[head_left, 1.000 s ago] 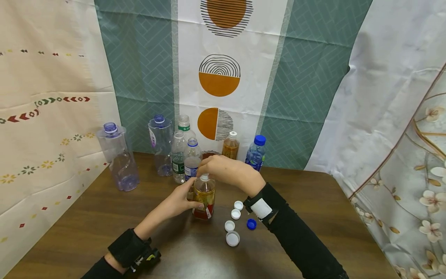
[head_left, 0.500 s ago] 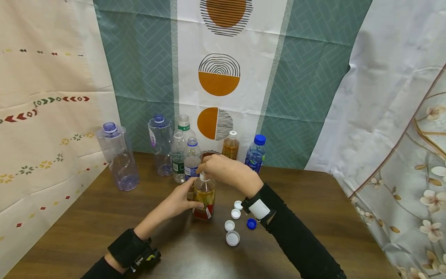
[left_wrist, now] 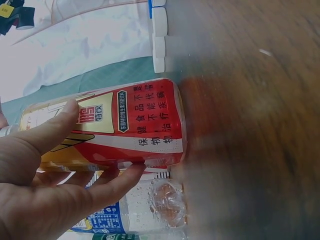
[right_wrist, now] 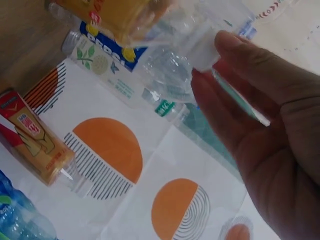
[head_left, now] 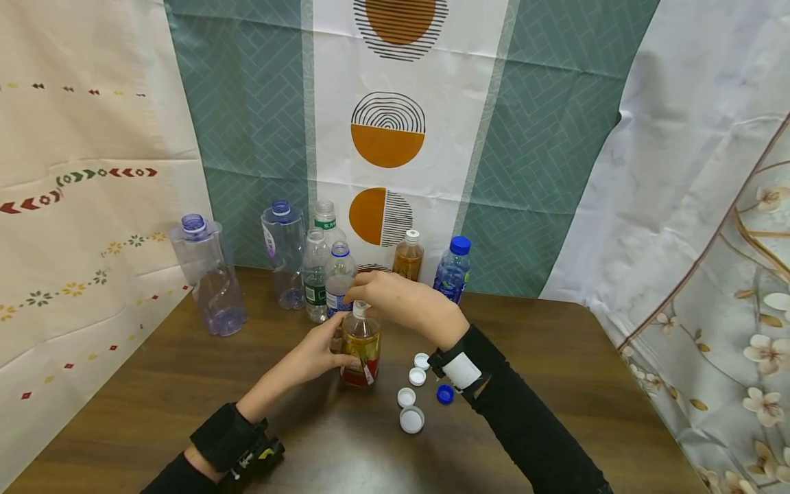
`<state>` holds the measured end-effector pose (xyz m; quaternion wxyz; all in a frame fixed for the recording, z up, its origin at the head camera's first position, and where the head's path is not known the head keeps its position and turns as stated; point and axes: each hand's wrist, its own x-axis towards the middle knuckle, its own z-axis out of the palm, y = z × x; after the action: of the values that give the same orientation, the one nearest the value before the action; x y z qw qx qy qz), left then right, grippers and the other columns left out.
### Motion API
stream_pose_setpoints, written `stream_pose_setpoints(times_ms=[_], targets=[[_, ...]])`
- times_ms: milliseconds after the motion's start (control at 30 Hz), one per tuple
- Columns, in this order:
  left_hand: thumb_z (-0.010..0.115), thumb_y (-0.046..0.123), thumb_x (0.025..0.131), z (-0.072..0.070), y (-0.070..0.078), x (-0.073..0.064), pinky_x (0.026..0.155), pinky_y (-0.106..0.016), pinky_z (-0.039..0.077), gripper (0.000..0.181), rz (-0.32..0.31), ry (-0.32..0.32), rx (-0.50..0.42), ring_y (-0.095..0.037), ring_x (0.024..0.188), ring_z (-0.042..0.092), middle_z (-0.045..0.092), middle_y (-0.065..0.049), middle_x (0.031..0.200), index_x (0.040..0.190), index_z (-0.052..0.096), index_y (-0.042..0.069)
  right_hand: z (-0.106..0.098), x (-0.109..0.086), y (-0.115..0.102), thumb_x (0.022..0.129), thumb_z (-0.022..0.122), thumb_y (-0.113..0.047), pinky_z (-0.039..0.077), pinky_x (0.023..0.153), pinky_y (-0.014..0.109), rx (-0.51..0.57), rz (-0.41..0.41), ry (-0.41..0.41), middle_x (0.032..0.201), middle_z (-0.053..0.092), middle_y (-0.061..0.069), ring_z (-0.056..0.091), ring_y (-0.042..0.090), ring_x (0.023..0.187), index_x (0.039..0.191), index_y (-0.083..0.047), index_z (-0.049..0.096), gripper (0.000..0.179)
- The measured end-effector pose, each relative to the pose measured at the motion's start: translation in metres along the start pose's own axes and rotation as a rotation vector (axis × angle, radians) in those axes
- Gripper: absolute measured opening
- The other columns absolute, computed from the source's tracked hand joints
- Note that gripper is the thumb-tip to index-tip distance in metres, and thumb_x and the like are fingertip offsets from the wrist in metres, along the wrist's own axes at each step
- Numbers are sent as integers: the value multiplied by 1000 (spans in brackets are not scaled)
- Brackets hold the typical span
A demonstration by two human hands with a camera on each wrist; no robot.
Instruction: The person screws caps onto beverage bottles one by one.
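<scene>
Near the middle of the table, a plastic drink bottle (head_left: 362, 346) stands upright, amber above a red label. My left hand (head_left: 311, 353) grips its side, the thumb across the front; in the left wrist view the red and gold label (left_wrist: 135, 120) shows between thumb and fingers. Over its top is my right hand (head_left: 410, 305). The right wrist view has that thumb and a finger pinching the white bottle cap (right_wrist: 205, 52) at the bottle's neck. Whether the cap is seated or loose I cannot tell.
Several loose white caps (head_left: 411, 419) and a blue cap (head_left: 445, 394) lie right of the bottle. Uncapped clear bottles (head_left: 315, 281) stand behind, two larger bluish ones (head_left: 225, 302) further left. A capped amber bottle (head_left: 408, 257) and a blue-capped bottle (head_left: 452, 271) stand at the back.
My right hand's fingers have shifted slightly around the cap, and more of the cap's side shows. The bottle and my left hand stay in place; the head view has tilted a little.
</scene>
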<state>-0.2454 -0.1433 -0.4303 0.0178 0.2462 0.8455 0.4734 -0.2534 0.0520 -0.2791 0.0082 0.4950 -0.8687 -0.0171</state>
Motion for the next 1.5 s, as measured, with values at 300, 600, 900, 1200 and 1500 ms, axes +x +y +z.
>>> stream_pose_setpoints(times_ms=[300,600,900,1200,1500], targets=[[84,5,83,0,-1,-1,99,-54,53,81,7,1,0,-42,127,56,55,-22,141,149,37,1,-6,2,9,95,65,6,51,104,31,74,-54,-71,137,64,6,59,22,129,130,-10,69,38],[84,5,83,1,-1,-1,98,-53,54,80,17,-1,7,-42,126,57,56,-22,140,148,38,1,-4,5,13,95,69,1,54,100,31,50,-61,-84,132,67,6,62,21,124,130,-9,69,36],[84,5,82,1,3,0,95,-50,56,82,1,-9,-3,-42,124,58,55,-22,140,150,37,1,-2,6,9,98,69,-18,55,97,31,38,25,-64,123,72,7,67,20,113,127,-7,71,32],[83,5,83,2,3,-1,97,-51,55,81,2,-13,-13,-41,125,58,55,-22,140,149,37,1,-1,3,4,98,69,-20,54,99,31,6,55,-52,124,72,5,67,19,115,128,-9,71,32],[81,5,85,2,4,-3,98,-54,53,80,-23,-20,-18,-43,127,56,54,-22,142,150,35,3,-6,1,10,94,70,1,54,100,30,20,-45,-60,134,67,5,63,21,124,130,-11,70,38]])
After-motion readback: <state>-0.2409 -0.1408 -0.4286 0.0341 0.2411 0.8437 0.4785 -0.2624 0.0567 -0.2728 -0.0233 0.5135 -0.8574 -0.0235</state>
